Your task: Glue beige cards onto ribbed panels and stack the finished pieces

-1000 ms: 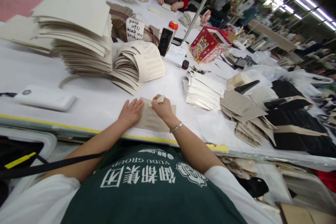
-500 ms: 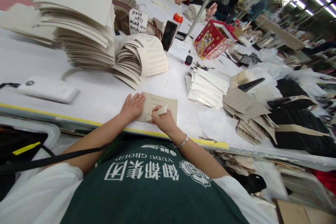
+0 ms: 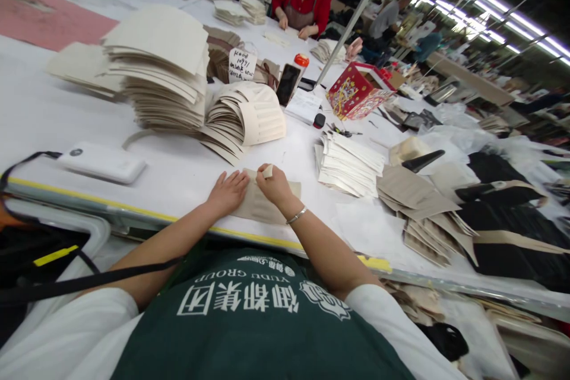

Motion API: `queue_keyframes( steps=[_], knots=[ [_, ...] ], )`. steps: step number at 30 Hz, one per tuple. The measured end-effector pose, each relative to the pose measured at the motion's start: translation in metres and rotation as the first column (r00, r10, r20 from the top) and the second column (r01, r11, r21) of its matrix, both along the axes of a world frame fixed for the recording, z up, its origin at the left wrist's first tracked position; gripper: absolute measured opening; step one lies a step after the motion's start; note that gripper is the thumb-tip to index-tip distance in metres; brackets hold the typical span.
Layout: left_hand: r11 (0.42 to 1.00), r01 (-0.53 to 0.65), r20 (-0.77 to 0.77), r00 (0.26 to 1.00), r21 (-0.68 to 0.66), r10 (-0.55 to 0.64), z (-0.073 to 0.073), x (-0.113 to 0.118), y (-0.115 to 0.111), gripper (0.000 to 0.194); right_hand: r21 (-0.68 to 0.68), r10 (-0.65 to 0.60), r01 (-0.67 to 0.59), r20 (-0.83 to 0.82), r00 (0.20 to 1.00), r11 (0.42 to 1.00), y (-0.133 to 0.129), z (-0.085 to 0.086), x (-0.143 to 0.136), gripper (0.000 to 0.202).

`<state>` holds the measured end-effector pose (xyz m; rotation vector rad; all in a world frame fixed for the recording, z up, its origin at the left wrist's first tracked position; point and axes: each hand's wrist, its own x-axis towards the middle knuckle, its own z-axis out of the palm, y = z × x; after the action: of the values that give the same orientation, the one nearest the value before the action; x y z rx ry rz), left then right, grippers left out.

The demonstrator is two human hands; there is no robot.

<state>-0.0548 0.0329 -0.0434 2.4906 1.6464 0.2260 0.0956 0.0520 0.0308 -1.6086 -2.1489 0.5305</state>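
A beige panel point(image 3: 262, 206) lies on the white table close to its front edge. My left hand point(image 3: 228, 191) rests flat on the panel's left end, fingers spread. Closed round a small pale tool point(image 3: 268, 171), my right hand point(image 3: 276, 186) is over the panel's upper part; the tool's lower end is hidden by the fingers. Beyond my hands stands a fanned stack of cream ribbed panels point(image 3: 256, 116), with a taller stack of beige pieces point(image 3: 160, 71) to its left.
A white power bank point(image 3: 102, 161) lies at left, white pieces point(image 3: 350, 163) at right. Farther back are a phone point(image 3: 288, 84), a red box point(image 3: 356, 92) and a slanted metal pole point(image 3: 351, 24). A person in red point(image 3: 323, 0) works across the table.
The view has tilted up, showing more of the far side. My right hand has moved up the panel towards its far edge, still holding the tool. My left hand stays on the panel.
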Motion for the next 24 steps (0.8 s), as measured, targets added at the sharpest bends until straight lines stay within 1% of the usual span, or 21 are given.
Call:
queue_keyframes(
  steps=[2, 3, 4, 5, 6, 7, 8, 9, 10, 11, 12, 13, 14, 17, 18, 19, 20, 21, 22, 23, 24],
  knots=[
    [1.0, 0.002, -0.001, 1.0, 0.006, -0.002, -0.001, 0.0, 0.0, 0.046, 0.002, 0.093, -0.094, 0.05, 0.994, 0.996, 0.005, 0.003, -0.002, 0.014],
    [1.0, 0.002, -0.004, 1.0, 0.008, -0.002, -0.001, -0.001, 0.001, 0.046, -0.034, 0.165, -0.163, 0.052, 0.985, 0.986, 0.004, 0.005, -0.001, 0.013],
    [1.0, 0.004, -0.01, 1.0, 0.007, -0.004, -0.001, -0.002, 0.001, 0.046, -0.102, 0.236, -0.233, 0.025, 0.971, 0.967, 0.002, 0.006, 0.002, 0.011],
    [1.0, 0.011, -0.019, 1.0, 0.002, -0.011, 0.0, -0.004, 0.002, 0.046, -0.191, 0.282, -0.284, -0.037, 0.959, 0.94, -0.001, 0.008, 0.007, 0.01],
    [1.0, 0.019, -0.03, 0.999, -0.008, -0.019, 0.002, -0.006, 0.002, 0.046, -0.284, 0.278, -0.302, -0.124, 0.953, 0.91, -0.002, 0.01, 0.016, 0.01],
    [1.0, 0.023, -0.046, 0.999, -0.019, -0.024, 0.004, -0.008, 0.003, 0.046, -0.362, 0.211, -0.28, -0.219, 0.953, 0.889, -0.002, 0.012, 0.027, 0.01],
    [0.999, 0.019, -0.064, 0.998, -0.03, -0.021, 0.008, -0.008, 0.004, 0.046, -0.414, 0.098, -0.223, -0.303, 0.948, 0.883, -0.001, 0.014, 0.041, 0.011],
    [0.999, 0.009, -0.085, 0.996, -0.037, -0.012, 0.012, -0.006, 0.005, 0.046, -0.433, -0.034, -0.138, -0.366, 0.93, 0.891, 0.002, 0.015, 0.057, 0.013],
    [0.999, -0.005, -0.102, 0.995, -0.037, 0.001, 0.017, -0.001, 0.005, 0.046, -0.42, -0.16, -0.028, -0.405, 0.9, 0.907, 0.004, 0.016, 0.075, 0.014],
    [0.999, -0.015, -0.111, 0.994, -0.031, 0.012, 0.022, 0.008, 0.005, 0.047, -0.385, -0.256, 0.084, -0.42, 0.871, 0.919, 0.004, 0.016, 0.093, 0.015],
    [1.0, -0.013, -0.108, 0.994, -0.026, 0.01, 0.027, 0.022, 0.003, 0.048, -0.345, -0.318, 0.178, -0.41, 0.855, 0.922, 0.003, 0.015, 0.11, 0.015],
    [1.0, 0.004, -0.095, 0.995, -0.031, -0.007, 0.031, 0.039, 0.001, 0.049, -0.307, -0.35, 0.24, -0.378, 0.857, 0.921, 0.0, 0.013, 0.126, 0.014],
    [0.998, 0.036, -0.074, 0.996, -0.048, -0.039, 0.034, 0.059, -0.001, 0.051, -0.28, -0.354, 0.267, -0.33, 0.875, 0.922, -0.006, 0.01, 0.139, 0.014],
    [0.977, 0.15, -0.03, 0.987, -0.154, -0.156, 0.035, 0.121, -0.011, 0.059, -0.262, -0.311, 0.253, -0.21, 0.927, 0.931, -0.033, -0.002, 0.165, 0.015],
    [0.968, 0.18, -0.025, 0.982, -0.177, -0.187, 0.034, 0.137, -0.014, 0.061, -0.267, -0.302, 0.245, -0.196, 0.933, 0.932, -0.044, -0.005, 0.171, 0.017],
    [0.959, 0.207, -0.024, 0.976, -0.191, -0.216, 0.031, 0.147, -0.015, 0.063, -0.274, -0.304, 0.246, -0.194, 0.933, 0.93, -0.054, -0.008, 0.176, 0.018],
    [0.952, 0.234, -0.022, 0.97, -0.198, -0.243, 0.03, 0.152, -0.016, 0.062, -0.285, -0.315, 0.252, -0.204, 0.927, 0.925, -0.064, -0.009, 0.182, 0.02],
    [0.94, 0.275, -0.018, 0.959, -0.202, -0.284, 0.029, 0.15, -0.016, 0.061, -0.303, -0.33, 0.256, -0.226, 0.916, 0.918, -0.073, -0.008, 0.188, 0.021],
    [0.915, 0.342, -0.011, 0.936, -0.214, -0.352, 0.029, 0.143, -0.016, 0.059, -0.326, -0.342, 0.251, -0.26, 0.903, 0.911, -0.08, -0.005, 0.193, 0.024],
    [0.873, 0.429, 0.005, 0.898, -0.232, -0.44, 0.03, 0.132, -0.016, 0.058, -0.349, -0.352, 0.24, -0.303, 0.885, 0.906, -0.085, -0.002, 0.198, 0.027],
    [0.809, 0.531, 0.031, 0.84, -0.252, -0.541, 0.032, 0.117, -0.017, 0.058, -0.362, -0.354, 0.223, -0.35, 0.867, 0.905, -0.087, 0.002, 0.201, 0.03]
  ],
)
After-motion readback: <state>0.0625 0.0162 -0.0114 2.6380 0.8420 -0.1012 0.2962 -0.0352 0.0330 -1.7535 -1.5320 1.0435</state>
